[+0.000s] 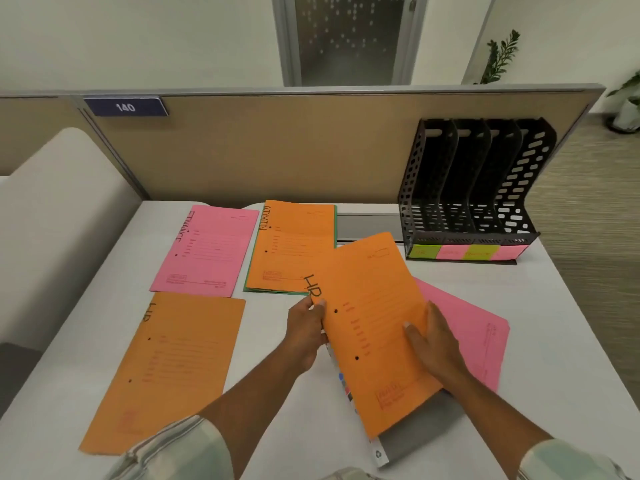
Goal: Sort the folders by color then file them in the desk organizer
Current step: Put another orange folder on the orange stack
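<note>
An orange folder marked HR (367, 306) is lifted off the desk at a tilt in the middle of the view. My left hand (306, 332) pinches its left edge. My right hand (436, 344) lies on its right side with the fingers spread flat over the cover. Under it lies a pink folder (478, 334). A second orange HR folder (166, 372) lies flat at the front left. A pink FINANCE folder (207, 249) and an orange ADMIN folder (294, 245) on a green one lie further back. The black desk organizer (474, 188) stands empty at the back right.
Green and pink sticky labels (464, 252) run along the organizer's base. A grey and white booklet (408, 441) lies under the held folder near the front edge. A tan partition (277, 150) closes the desk's back. A metal cable slot (369, 226) sits beside the organizer.
</note>
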`<state>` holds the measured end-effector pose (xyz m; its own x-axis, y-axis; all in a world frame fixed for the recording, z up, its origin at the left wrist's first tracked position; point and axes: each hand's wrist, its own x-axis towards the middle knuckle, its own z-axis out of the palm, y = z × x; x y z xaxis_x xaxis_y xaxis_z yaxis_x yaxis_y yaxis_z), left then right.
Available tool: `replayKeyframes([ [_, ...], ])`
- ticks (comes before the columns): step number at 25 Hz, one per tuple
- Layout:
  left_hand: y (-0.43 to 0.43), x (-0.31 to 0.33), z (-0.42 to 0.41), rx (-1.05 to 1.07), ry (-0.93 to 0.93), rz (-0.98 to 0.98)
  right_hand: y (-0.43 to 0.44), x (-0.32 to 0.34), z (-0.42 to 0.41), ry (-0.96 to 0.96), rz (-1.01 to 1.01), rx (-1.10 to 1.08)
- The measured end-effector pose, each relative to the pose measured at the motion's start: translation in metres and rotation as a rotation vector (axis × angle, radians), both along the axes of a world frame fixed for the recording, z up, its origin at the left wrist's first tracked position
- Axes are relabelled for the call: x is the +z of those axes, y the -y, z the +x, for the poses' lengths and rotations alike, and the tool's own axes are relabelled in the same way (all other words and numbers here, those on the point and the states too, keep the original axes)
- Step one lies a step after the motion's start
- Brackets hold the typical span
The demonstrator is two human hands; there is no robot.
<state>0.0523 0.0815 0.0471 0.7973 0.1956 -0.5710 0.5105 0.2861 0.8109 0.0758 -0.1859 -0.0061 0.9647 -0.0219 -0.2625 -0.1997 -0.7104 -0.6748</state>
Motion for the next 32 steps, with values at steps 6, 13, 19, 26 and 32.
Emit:
replayKeyframes([
  [6,-0.080,0.000,-0.005,0.073,-0.034,0.049,-0.050,0.009,-0.007,-0.172,0.425,-0.115],
  [13,-0.186,-0.026,-0.010,0.224,-0.124,0.211,-0.160,0.003,-0.037,-0.339,0.617,-0.144],
  [19,-0.277,-0.047,-0.024,0.286,-0.233,0.374,-0.262,-0.006,-0.067,-0.458,0.537,-0.050],
  [26,-0.339,-0.068,-0.051,0.269,-0.351,0.601,-0.338,-0.016,-0.085,-0.604,0.412,0.141],
  [32,-0.369,-0.077,-0.060,0.123,-0.324,0.811,-0.368,-0.023,-0.086,-0.656,0.406,0.255],
])
